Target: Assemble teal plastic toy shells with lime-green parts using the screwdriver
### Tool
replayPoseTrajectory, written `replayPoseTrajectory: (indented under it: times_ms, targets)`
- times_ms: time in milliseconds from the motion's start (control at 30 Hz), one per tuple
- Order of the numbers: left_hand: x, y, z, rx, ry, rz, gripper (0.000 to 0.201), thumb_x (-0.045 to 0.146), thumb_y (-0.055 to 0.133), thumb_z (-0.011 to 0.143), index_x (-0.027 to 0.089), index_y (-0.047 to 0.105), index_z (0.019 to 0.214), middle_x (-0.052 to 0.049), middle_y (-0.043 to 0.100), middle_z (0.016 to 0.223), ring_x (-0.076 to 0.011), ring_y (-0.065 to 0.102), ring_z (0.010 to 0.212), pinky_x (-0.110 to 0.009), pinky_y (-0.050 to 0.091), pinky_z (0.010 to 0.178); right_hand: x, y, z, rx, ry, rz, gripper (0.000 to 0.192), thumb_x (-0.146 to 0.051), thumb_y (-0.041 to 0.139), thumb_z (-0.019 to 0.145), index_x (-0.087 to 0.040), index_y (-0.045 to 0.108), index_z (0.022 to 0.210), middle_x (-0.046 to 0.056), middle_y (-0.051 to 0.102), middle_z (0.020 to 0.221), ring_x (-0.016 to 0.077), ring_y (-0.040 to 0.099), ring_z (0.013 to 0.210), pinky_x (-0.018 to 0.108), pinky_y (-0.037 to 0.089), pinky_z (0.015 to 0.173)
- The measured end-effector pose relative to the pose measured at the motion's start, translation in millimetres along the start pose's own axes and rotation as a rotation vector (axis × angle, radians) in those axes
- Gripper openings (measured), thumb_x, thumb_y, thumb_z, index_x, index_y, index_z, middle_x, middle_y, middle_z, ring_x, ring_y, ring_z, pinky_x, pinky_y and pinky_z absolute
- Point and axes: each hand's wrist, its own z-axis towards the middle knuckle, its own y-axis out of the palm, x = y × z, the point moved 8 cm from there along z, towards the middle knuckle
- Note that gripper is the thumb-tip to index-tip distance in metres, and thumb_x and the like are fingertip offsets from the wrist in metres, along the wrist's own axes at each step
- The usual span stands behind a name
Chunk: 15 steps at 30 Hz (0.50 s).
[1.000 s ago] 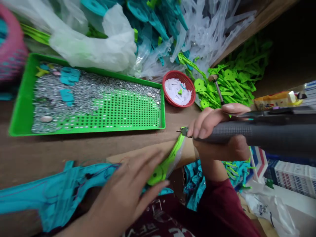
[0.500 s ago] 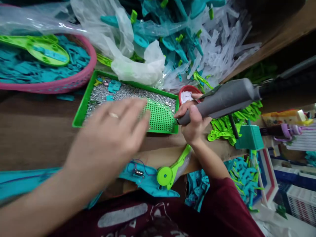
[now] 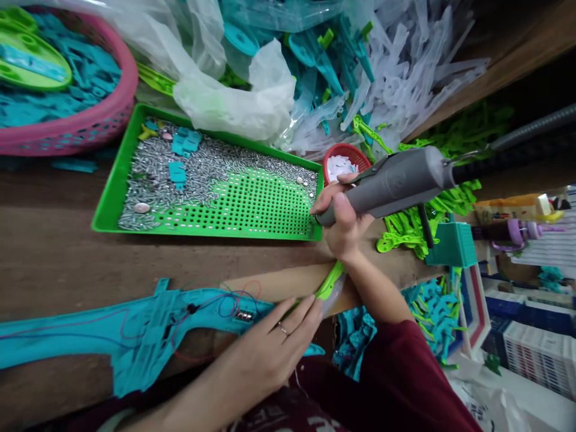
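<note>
My right hand [image 3: 344, 225] is closed around a grey electric screwdriver [image 3: 396, 180], its tip end by the right edge of the green tray [image 3: 207, 233]. My left hand [image 3: 274, 342] lies over a lime-green plastic arm [image 3: 332, 281] with fingers closed together on it, covering its round end. Under and left of that hand stretches a long turquoise plastic shell [image 3: 148, 336], with thin red and blue wires and a small metal component [image 3: 244, 315] in it. Small silver screws [image 3: 180, 180] fill much of the tray, leaving part of its perforated floor bare.
A pink basket [image 3: 108, 120] of turquoise parts stands at the left. Behind the tray lie plastic bags [image 3: 243, 108] and clear strips [image 3: 405, 78]. A small red basket [image 3: 344, 153] holds white pieces. Lime-green parts [image 3: 405, 234] and a teal box [image 3: 450, 245] are at the right.
My left hand has moved from over the screw tray down and right onto the lime-green arm. The right hand still holds the screwdriver. The view has shifted slightly.
</note>
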Motion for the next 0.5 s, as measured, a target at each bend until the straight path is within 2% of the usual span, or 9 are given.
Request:
replayPoseTrajectory:
  times_ms: [200,367,433,500]
  targets:
    - [-1.5,1.3,-6.2,0.035,-0.007,-0.010,0.046,0.016,0.043,0.092,0.007,0.062,0.133,-0.016,0.057,0.146,-0.0280,0.054,0.133,-0.045,0.032,0.120,-0.8,-2.2,-1.4,0.051,0.009,-0.002,0.035,-0.057,0.066,0.084,-0.026,0.055,0.096,-0.009,0.054,0.057,0.0110,0.054,0.046,0.028,0.048,0.051]
    - [-0.5,0.4,-10.4,0.104,-0.019,-0.050,0.045,0.011,0.042,0.092,0.003,0.061,0.131,-0.019,0.061,0.140,-0.0290,0.058,0.131,-0.047,0.029,0.125,3.8,1.4,-1.2,0.010,0.009,-0.046,0.033,-0.057,0.062,0.086,-0.026,0.053,0.088,-0.008,0.054,0.057,0.0110,0.054,0.048,0.029,0.049,0.053]
    - [0.3,-1.8,-12.0,0.117,-0.021,-0.041,0.045,0.010,0.041,0.092,0.001,0.061,0.132,-0.020,0.062,0.139,-0.0300,0.060,0.129,-0.049,0.028,0.126,-5.4,-0.4,1.6,0.006,0.001,-0.057,0.031,-0.055,0.062,0.087,-0.026,0.052,0.087,-0.008,0.054,0.058,0.0113,0.054,0.049,0.030,0.049,0.053]
    - [1.6,-4.2,-13.5,0.122,-0.016,-0.029,0.047,0.009,0.038,0.092,-0.001,0.060,0.132,-0.022,0.061,0.140,-0.0312,0.060,0.129,-0.050,0.027,0.126,-24.7,-8.8,5.4,0.031,-0.022,-0.025,0.025,-0.050,0.062,0.087,-0.027,0.053,0.091,-0.008,0.053,0.059,0.0117,0.054,0.048,0.030,0.049,0.052]
